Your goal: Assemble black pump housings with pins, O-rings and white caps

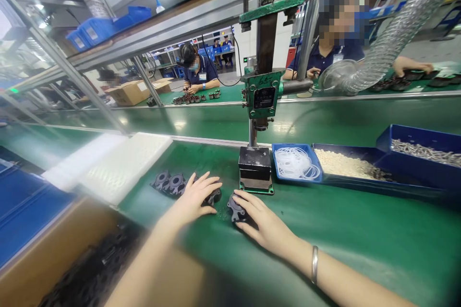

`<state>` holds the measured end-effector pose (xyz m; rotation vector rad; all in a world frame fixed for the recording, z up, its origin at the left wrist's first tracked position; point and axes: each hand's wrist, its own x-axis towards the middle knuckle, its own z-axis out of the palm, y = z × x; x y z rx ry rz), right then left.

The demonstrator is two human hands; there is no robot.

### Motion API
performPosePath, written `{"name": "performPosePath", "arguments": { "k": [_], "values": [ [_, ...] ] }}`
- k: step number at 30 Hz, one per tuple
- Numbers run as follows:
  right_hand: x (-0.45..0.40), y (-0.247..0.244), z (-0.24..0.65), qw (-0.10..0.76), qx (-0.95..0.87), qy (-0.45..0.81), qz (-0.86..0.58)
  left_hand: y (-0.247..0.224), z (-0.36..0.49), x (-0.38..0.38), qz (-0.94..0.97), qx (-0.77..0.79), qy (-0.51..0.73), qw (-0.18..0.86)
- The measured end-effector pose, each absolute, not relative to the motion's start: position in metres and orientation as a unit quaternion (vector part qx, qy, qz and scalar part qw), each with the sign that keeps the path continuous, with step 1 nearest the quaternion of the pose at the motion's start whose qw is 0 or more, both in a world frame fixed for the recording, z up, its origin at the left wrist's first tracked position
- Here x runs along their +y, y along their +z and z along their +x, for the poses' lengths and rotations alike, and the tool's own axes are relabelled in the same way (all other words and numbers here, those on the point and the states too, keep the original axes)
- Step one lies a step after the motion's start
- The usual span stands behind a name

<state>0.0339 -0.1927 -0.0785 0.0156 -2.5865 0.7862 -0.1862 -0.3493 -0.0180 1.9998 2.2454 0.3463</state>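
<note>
My left hand (197, 195) lies palm down with its fingers spread over a row of black flanged round parts (176, 181). Each has a ring-shaped centre and small ears, and some are partly hidden under the fingers. Just to the right, my right hand (264, 218) has its thumb and fingers around a single black flanged round part (235, 207) that rests on the green work surface (324, 230). A metal bangle (314, 265) circles the right wrist. The base of a green hand press (255, 168) stands just beyond the right hand.
Blue trays at the right hold white rings (296, 163), small cream pieces (340, 165) and metal pins (425, 151). White foam trays (133, 160) lie left. A cardboard box (173, 268) of black parts sits at front left. Co-workers (200, 69) sit across the line.
</note>
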Motion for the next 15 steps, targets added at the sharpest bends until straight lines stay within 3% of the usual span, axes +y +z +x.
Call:
{"name": "performPosePath", "arguments": {
  "k": [5,15],
  "values": [
    [-0.199,-0.079,0.018,0.259,-0.948,0.185,0.007,-0.032,-0.195,-0.347,0.670,0.730,0.134,0.022],
    [-0.215,-0.074,-0.014,0.293,-0.945,0.141,-0.045,-0.048,-0.208,-0.348,0.715,0.688,0.115,-0.044]
  ]
}}
